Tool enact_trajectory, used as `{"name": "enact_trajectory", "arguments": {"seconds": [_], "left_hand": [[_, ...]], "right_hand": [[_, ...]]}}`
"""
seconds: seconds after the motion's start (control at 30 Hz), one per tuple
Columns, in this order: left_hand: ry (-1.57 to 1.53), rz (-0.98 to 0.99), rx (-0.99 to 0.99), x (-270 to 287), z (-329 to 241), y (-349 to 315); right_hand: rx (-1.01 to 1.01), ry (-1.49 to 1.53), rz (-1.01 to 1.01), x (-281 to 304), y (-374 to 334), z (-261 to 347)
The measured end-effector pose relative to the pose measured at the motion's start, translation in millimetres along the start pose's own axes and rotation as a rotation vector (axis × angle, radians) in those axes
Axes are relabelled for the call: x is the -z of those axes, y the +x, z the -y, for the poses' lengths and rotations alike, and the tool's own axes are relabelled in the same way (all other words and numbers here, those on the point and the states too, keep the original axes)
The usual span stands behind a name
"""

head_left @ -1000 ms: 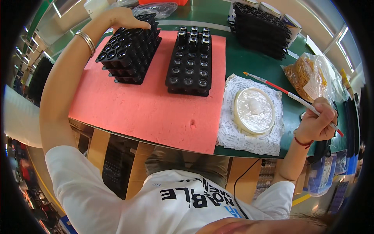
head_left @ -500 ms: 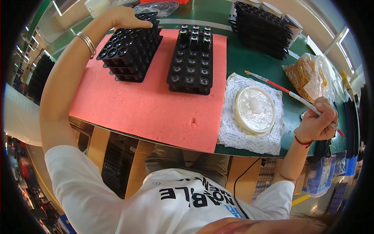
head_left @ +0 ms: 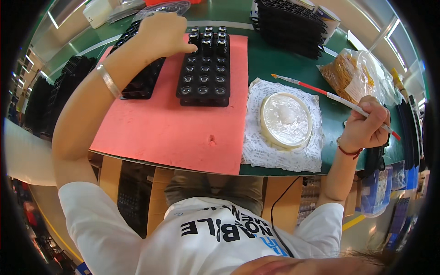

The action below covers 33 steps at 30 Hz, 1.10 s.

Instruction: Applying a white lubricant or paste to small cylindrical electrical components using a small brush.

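Note:
My left hand reaches over the left stack of black racks and hides much of it. Its thumb is stretched out at the far left corner of a second black rack. There the thumb meets a small dark, shiny cylinder; the other fingertips are partly hidden. Several such cylinders stand in that rack's far rows, while round clear pockets show in the nearer rows. My right hand is closed round a thin paintbrush, its bristles pointing left above a shallow round dish with a shiny, wrinkled clear surface.
A pink mat lies under the racks on the green table. The dish rests on printed white paper. More black racks stand at the back right, near a clear bag of yellowish bands. A white container stands far left.
My left hand has moved right, from the left rack stack to the cylinders in the second rack. My right hand keeps the paintbrush in nearly the same pose. The whole view has shifted slightly.

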<state>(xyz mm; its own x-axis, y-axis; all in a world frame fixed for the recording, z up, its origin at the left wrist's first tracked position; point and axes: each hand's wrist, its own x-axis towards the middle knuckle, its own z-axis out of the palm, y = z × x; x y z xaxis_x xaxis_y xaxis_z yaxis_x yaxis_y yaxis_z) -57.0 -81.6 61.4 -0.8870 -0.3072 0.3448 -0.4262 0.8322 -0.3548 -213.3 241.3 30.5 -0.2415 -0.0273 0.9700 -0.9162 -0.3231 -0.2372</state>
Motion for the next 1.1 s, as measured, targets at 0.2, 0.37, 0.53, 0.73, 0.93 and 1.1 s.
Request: {"name": "enact_trajectory", "arguments": {"seconds": [0.2, 0.37, 0.53, 0.73, 0.93, 1.1], "left_hand": [[-0.007, 0.112, 0.068, -17.3, -10.6, 21.8], [-0.054, 0.131, 0.087, -15.9, -19.7, 26.6], [-0.082, -0.108, 0.045, -13.8, -10.2, 14.9], [-0.618, -0.046, -0.189, 45.3, -81.0, -51.3], [-0.681, 0.131, -0.301, 21.9, -93.0, -91.7], [-0.995, 0.069, -0.350, -6.0, -92.3, -88.8]], "right_hand": [[-0.031, 0.074, -0.065, -1.2, 0.1, -1.4], [-0.084, 0.018, -0.111, 3.6, -0.8, 1.6], [-0.019, -0.003, -0.078, 0.2, 4.3, -1.7], [0.125, -0.060, 0.022, 17.1, 3.9, 3.9], [0.204, 0.036, 0.095, 13.3, 7.8, -2.3], [0.182, 0.165, 0.153, 11.6, 8.1, 1.1]]}}
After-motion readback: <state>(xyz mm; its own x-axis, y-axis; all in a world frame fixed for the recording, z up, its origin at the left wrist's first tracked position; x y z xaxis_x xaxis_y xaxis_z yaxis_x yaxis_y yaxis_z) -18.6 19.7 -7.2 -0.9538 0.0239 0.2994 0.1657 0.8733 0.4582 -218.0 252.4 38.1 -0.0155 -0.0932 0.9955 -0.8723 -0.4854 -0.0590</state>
